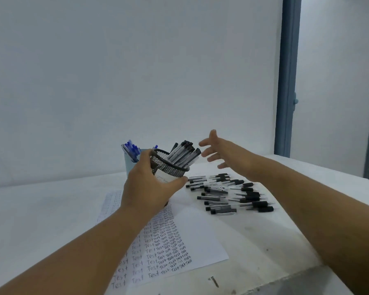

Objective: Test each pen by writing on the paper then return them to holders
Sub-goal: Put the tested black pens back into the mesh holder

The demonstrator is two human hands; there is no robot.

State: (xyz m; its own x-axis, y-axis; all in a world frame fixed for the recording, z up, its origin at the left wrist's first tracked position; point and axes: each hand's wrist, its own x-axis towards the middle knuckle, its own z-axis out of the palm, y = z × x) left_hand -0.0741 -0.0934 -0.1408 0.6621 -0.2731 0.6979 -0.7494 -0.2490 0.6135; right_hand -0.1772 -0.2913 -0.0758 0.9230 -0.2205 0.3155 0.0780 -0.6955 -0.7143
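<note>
I've got my left hand (151,186) wrapped around the black mesh holder (168,166), tipped right so its black pens (184,153) slide toward the pile of loose pens (228,193) beside the paper (179,237); right hand (222,153) hovers empty, fingers spread, ready to catch

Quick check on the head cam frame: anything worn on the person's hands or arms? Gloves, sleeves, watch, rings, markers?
Nothing visible. The left hand and the right hand are bare, no gloves. Both forearms are uncovered as far as the frame shows, with no sleeve edge in view. No watch, bracelet, tape or tracking markers on either wrist. No rings show on the visible fingers, though the image is soft.
</note>
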